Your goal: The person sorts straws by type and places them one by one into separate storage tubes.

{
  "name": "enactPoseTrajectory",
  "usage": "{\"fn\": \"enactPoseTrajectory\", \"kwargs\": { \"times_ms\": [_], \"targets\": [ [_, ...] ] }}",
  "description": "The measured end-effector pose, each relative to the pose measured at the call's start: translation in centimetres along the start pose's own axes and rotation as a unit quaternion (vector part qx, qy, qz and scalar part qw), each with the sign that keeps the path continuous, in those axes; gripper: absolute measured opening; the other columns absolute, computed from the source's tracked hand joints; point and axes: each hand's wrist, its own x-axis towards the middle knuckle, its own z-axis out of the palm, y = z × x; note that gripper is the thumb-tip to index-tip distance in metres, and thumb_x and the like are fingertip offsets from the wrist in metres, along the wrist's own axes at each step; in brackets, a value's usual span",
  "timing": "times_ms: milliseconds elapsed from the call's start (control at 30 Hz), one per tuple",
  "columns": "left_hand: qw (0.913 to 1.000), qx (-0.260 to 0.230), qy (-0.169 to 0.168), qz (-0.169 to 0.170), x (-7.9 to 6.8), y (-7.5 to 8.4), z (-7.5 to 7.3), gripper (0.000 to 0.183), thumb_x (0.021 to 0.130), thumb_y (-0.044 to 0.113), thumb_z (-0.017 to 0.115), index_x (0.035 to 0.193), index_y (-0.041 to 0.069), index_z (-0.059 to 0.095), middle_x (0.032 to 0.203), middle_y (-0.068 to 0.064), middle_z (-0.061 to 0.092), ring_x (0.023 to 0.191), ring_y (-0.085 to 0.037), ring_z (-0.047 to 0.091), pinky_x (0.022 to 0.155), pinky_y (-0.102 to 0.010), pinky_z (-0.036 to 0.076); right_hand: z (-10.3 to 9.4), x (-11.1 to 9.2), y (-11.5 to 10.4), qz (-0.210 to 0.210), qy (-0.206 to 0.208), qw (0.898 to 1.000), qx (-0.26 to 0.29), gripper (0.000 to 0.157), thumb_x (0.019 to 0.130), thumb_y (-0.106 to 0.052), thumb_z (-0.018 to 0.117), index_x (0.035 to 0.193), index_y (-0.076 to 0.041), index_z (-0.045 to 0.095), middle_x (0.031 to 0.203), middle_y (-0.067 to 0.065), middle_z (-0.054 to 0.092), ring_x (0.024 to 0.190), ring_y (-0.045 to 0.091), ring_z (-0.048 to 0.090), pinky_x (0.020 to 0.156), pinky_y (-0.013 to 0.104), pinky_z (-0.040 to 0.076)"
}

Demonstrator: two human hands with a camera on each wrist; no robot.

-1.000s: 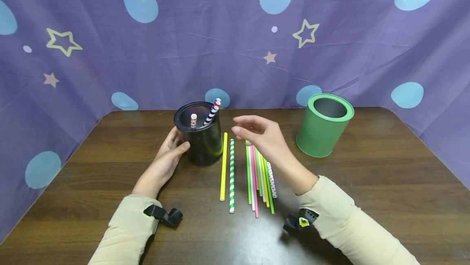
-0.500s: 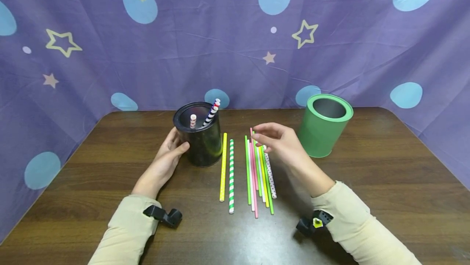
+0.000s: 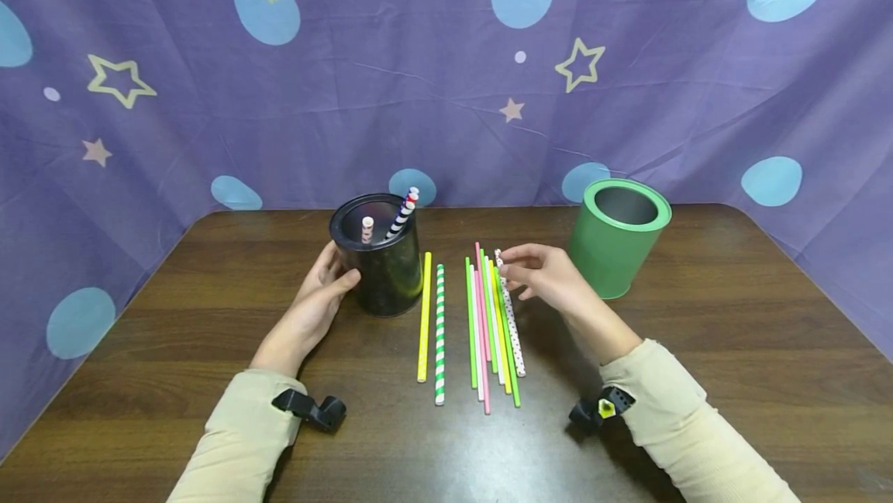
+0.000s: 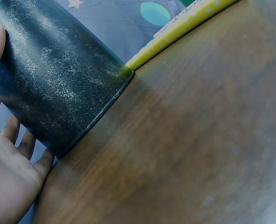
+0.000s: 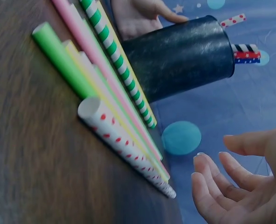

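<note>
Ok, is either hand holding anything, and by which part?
The left hand grips the black can by its side wall; the right hand holds nothing, near the far end of the red-dotted white straw.

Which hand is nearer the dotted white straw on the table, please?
Right: the right hand is beside the dotted straw, near its far end; the left hand, farther left, holds the black can.

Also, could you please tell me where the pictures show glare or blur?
Head view: whitish glare on the table, in front of the loose straws; left wrist view: pale speckled sheen on the black can, the table's grain smeary; right wrist view: the table looks blurred at the left.
</note>
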Motion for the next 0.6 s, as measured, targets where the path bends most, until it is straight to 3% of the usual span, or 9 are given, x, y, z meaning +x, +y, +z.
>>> {"fn": "enactPoseTrajectory", "kwargs": {
  "times_ms": [233,600],
  "targets": [
    [1.0,0.001,0.0,0.001,0.0,0.0,-0.1,0.081,0.094,0.015,0.069,0.157,0.013,0.018,0.155,-0.006,0.025,0.141,-0.016,0.022,0.111,-0.029,0.022,-0.2,0.4,1.1,0.023,-0.025,0.998,-0.053,0.038,0.092,-0.006,0.067,0.125,0.01,0.058,0.105,0.023,0.068,0.084,0.024,0.068,0.068,0.033,0.057],
    [1.0,-0.001,0.001,0.001,0.1,0.0,0.0,0.082,0.093,0.016,0.07,0.158,0.014,0.019,0.153,-0.004,0.027,0.14,-0.016,0.024,0.111,-0.029,0.022,-0.3,0.3,2.2,0.021,-0.056,0.992,-0.113,0.034,0.086,0.004,0.066,0.117,0.013,0.058,0.076,0.009,0.063,0.067,0.017,0.06,0.059,0.031,0.054]
  ]
}}
